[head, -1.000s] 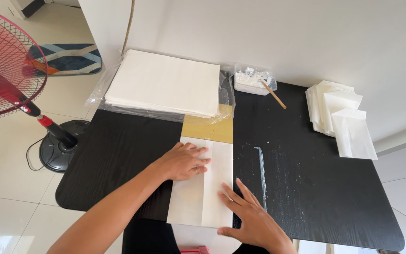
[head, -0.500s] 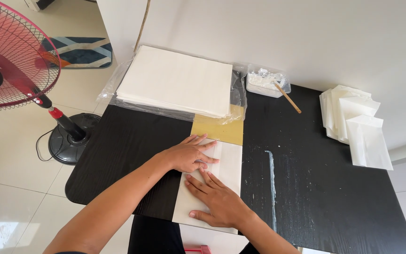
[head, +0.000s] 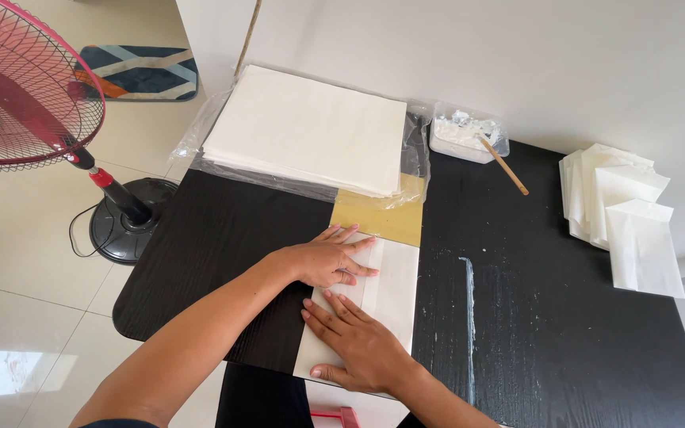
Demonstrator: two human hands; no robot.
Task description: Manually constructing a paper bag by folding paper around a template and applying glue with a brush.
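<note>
I see both hands lying flat on a folded white sheet (head: 390, 293) in the lower middle of the frame, on the black table (head: 223, 238). My left hand (head: 328, 260) presses the upper part of the sheet, fingers stretched out and released, pointing to the right. My right hand (head: 358, 345) lies just below it, also with open fingers, palm down, grasping nothing. The sheet rests on a yellow board (head: 382, 218), which shows above it. In the upper middle is a thick stack of white paper (head: 307, 131) on clear plastic wrap. To its right stands a small plastic tub of white paste (head: 465, 135) with a wooden stick (head: 505, 165) leaning out. Finished white envelopes (head: 624, 218) lie at the right edge. A red fan (head: 17, 87) stands at upper left.
</note>
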